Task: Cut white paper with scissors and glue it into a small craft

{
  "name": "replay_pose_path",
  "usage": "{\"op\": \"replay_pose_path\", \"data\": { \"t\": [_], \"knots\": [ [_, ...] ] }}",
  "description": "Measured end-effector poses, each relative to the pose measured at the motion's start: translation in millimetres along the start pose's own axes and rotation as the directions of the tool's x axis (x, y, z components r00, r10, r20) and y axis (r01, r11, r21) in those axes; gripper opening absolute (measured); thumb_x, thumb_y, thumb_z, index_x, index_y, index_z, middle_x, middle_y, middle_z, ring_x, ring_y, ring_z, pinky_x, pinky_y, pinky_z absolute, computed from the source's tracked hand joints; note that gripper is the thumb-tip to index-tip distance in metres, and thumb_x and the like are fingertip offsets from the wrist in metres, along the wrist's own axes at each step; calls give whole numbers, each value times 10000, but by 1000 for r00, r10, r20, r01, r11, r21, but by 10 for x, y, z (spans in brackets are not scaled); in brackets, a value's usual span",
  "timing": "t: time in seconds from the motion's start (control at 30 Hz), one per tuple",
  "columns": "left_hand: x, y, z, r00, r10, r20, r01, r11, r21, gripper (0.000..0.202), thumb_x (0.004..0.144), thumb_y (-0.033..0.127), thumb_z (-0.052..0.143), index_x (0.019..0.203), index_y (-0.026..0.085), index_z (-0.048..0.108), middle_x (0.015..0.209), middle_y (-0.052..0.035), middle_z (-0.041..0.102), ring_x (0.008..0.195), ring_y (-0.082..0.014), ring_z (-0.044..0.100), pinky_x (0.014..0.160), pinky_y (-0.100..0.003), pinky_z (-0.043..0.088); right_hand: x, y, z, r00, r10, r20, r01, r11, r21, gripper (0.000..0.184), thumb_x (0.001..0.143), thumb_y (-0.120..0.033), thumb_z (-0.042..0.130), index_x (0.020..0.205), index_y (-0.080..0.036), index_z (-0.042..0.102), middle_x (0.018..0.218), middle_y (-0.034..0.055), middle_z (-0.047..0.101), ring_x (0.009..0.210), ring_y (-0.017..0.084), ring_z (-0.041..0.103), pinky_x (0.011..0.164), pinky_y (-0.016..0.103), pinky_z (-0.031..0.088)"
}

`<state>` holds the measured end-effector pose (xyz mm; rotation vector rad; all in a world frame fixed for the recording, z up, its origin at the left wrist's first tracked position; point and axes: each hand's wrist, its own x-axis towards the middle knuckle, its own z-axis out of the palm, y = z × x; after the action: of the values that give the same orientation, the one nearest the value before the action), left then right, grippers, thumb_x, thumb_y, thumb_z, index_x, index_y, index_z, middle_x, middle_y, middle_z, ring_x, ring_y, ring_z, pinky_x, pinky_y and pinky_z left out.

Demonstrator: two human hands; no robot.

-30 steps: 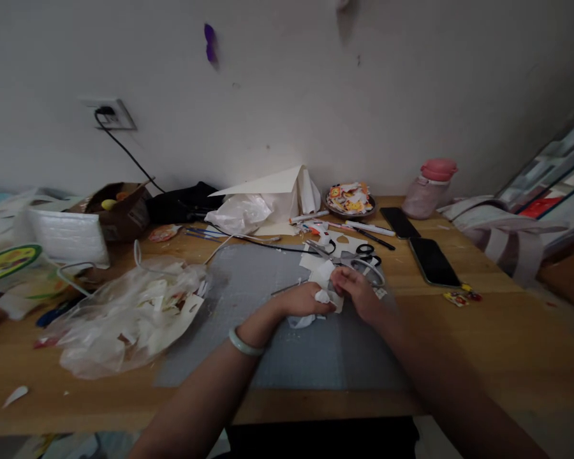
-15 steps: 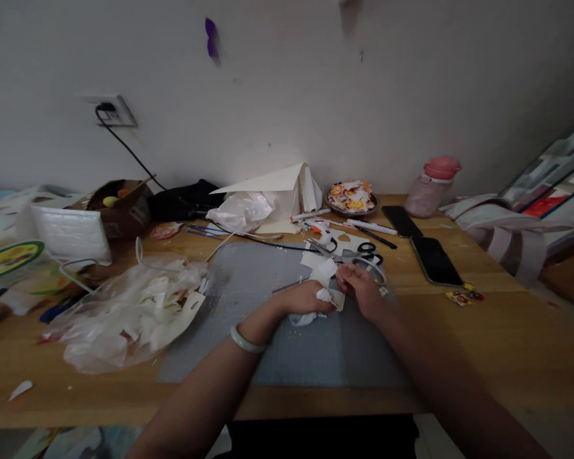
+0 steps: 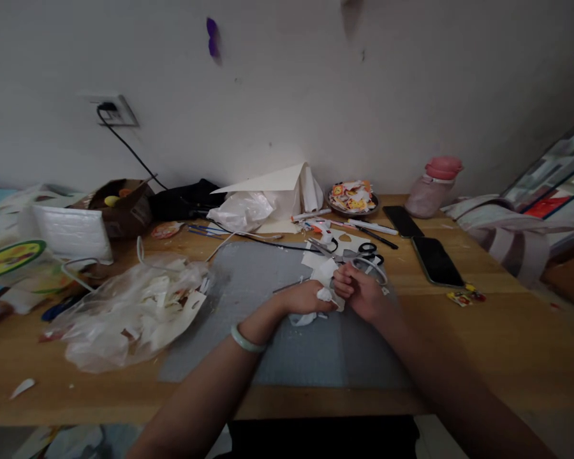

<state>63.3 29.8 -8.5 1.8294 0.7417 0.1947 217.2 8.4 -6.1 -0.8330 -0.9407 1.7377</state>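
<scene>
Over the grey cutting mat, my left hand is closed around a small crumpled white piece, which looks like paper or tissue. My right hand is close beside it on the right, its fingers curled into a pinch; what they hold, if anything, is too small to make out. White scraps lie on the mat below my left hand. Just beyond both hands are cut pieces of white card and scissors with black handles.
At left lies a clear plastic bag of paper scraps. Pens, a bowl of colourful cutouts and folded cream paper line the back. Two phones and a pink bottle stand or lie at right.
My right hand has shifted slightly left and turned, its fingers now curled nearer my left hand. The left hand stays almost still around the white piece.
</scene>
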Motion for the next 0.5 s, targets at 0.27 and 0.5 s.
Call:
{"op": "replay_pose_path", "data": {
  "t": [0.27, 0.5],
  "knots": [
    [37, -122, 11, 999, -15, -39, 18, 995, 98, 140, 715, 254, 566, 721, 121, 607, 629, 28, 536, 596, -99, 453, 583, -199, 387, -36, 80, 67, 1000, -4, 7, 6, 911, -413, 345, 599, -479, 699, 584, -176, 535, 510, -52, 430, 482, 79, 342, 460, 225, 240],
    [31, -95, 11, 1000, 17, -13, -17, 1000, 14, 158, 722, 278, 571, 719, 123, 604, 621, 30, 536, 584, -93, 449, 597, -202, 390, -44, 40, 41, 1000, -6, 14, 9, 955, -296, 410, 638, -536, 649, 543, -189, 451, 483, -63, 373, 452, 73, 308, 448, 229, 232]
  ]
}}
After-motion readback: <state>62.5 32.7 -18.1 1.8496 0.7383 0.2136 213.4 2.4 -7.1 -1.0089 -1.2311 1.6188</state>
